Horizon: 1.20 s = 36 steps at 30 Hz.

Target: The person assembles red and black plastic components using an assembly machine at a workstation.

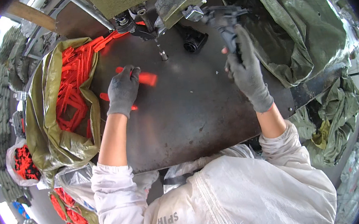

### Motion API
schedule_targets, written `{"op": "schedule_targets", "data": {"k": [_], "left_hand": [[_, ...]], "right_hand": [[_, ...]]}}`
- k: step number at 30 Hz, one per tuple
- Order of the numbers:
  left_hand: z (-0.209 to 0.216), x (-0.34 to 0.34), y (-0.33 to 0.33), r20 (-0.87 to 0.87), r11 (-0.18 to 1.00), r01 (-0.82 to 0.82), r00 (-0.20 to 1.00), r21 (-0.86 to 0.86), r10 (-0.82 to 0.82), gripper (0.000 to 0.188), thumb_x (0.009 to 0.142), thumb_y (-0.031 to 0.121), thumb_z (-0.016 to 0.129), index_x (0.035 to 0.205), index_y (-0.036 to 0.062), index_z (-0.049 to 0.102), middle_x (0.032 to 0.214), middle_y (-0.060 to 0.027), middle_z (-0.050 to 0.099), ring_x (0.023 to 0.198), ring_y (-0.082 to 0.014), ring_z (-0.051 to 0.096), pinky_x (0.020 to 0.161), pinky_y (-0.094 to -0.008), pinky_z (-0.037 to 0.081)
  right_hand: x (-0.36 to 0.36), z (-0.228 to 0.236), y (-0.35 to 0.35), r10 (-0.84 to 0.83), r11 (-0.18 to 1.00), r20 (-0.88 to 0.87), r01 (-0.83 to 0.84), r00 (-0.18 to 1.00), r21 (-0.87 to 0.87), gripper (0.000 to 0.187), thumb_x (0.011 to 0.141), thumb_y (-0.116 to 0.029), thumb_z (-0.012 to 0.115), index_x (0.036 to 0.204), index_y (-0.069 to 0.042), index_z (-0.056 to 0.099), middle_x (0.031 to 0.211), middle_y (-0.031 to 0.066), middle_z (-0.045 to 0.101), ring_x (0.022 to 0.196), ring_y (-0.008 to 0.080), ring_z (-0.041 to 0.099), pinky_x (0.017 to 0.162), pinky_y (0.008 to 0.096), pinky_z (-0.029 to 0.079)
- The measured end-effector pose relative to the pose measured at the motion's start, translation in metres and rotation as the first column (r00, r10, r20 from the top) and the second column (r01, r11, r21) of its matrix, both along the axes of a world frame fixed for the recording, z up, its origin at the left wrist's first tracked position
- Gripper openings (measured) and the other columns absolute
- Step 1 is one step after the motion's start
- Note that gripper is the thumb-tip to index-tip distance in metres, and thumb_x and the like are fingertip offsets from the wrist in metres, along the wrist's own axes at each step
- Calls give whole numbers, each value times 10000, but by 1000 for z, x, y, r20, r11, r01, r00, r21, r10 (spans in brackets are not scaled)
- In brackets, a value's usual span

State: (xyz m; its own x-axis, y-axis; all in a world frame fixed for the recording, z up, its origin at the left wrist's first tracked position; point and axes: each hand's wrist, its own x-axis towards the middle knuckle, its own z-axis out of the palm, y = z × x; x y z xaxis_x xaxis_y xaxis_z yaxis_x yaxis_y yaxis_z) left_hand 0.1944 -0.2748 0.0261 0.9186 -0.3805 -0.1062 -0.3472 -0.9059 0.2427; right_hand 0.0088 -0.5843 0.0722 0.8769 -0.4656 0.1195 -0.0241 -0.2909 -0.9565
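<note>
My left hand (124, 90), in a grey glove, is closed on a red plastic piece (147, 79) above the metal table. Another red piece (104, 96) shows on both sides of that hand, lying on the table. In a matching glove, my right hand (246, 69) grips a black plastic part (227, 29) at the mouth of the dark green sack. That part is smeared by motion, so its exact kind cannot be made out. Between the hands, a machine's vertical spindle (162, 53) points down at the table, with a black tubular part (195, 40) lying beside it.
An olive sack (44, 120) full of red plastic pieces (73, 85) stands on the left, some spilling toward the machine. The dark green sack (309, 26) lies open on the right. The machine's head (125, 0) overhangs the far side of the metal table (189, 119).
</note>
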Motion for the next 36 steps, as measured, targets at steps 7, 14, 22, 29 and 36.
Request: {"op": "schedule_targets", "data": {"k": [7, 14, 22, 29, 36], "left_hand": [[27, -30, -18, -243, 743, -216, 967, -634, 74, 400, 1003, 281, 595, 1374, 141, 545, 954, -91, 659, 764, -191, 664, 708, -320, 540], [35, -26, -42, -521, 555, -349, 833, -755, -185, 440, 1088, 412, 526, 1219, 12, 652, 893, -47, 682, 737, -122, 632, 637, -275, 518], [50, -6, -62, -605, 622, -355, 756, -698, -248, 452, 1088, 414, 540, 1198, -8, 659, 930, -86, 719, 809, -168, 704, 755, -325, 601], [52, -8, -62, -548, 556, -331, 787, -762, -283, 434, 1070, 383, 589, 1133, -36, 683, 919, -95, 727, 799, -179, 715, 741, -328, 601], [40, -13, -66, -669, 596, -460, 720, -658, -183, 343, 1072, 317, 585, 1058, -10, 687, 919, -130, 740, 772, -213, 748, 686, -348, 621]], "right_hand": [[33, -55, -10, 158, 915, -47, -164, 986, -369, 594, 928, 60, 501, 1512, -1, 406, 1393, 283, 590, 1059, 303, 702, 982, 387, 524], [78, -3, 12, 311, 702, -15, -219, 950, 677, 520, 966, -145, 655, 1443, -4, 504, 944, 70, 694, 659, 86, 596, 559, 241, 481], [89, 8, 31, 389, 834, -118, -296, 914, 466, 571, 979, -129, 622, 1519, -21, 471, 932, 55, 686, 647, 65, 577, 541, 225, 470], [92, 4, 44, 435, 856, -157, -353, 887, 379, 589, 972, -101, 602, 1538, -47, 451, 895, 45, 669, 617, 85, 563, 530, 248, 473], [100, -11, 49, 495, 837, -184, -408, 849, 364, 560, 980, -80, 596, 1524, -50, 462, 863, 44, 652, 621, 101, 564, 518, 265, 468]]}}
